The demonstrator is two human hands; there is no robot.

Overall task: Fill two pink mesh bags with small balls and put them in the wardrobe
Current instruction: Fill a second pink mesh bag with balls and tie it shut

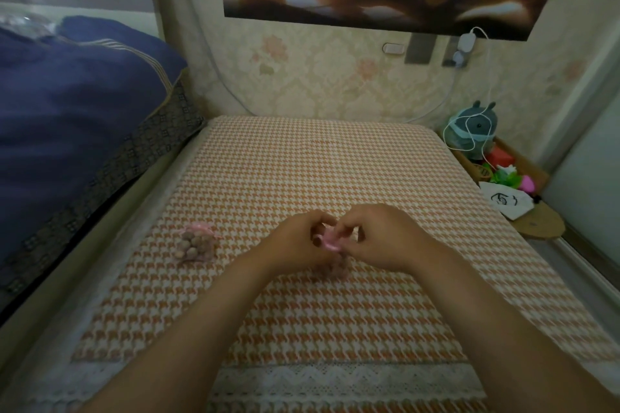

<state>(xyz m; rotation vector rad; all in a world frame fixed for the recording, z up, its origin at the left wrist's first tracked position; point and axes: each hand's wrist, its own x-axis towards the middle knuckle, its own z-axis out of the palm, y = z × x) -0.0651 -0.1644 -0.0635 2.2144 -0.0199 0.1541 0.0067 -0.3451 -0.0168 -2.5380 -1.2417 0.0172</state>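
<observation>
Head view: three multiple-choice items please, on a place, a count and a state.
1. Where does the filled mesh bag lie?
A. on the blue quilt
B. on the checked cloth, left of the left hand
C. in the toy box
2. How many mesh bags show?
A. one
B. two
C. three
3. What are both hands doing?
A. resting flat
B. holding a cable
C. pinching the pink ribbon of the second bag

Key: 1 B, it sits apart on the cloth; 2 B, one loose, one under the hands; 3 C, the right hand meets the left at the ribbon.
</observation>
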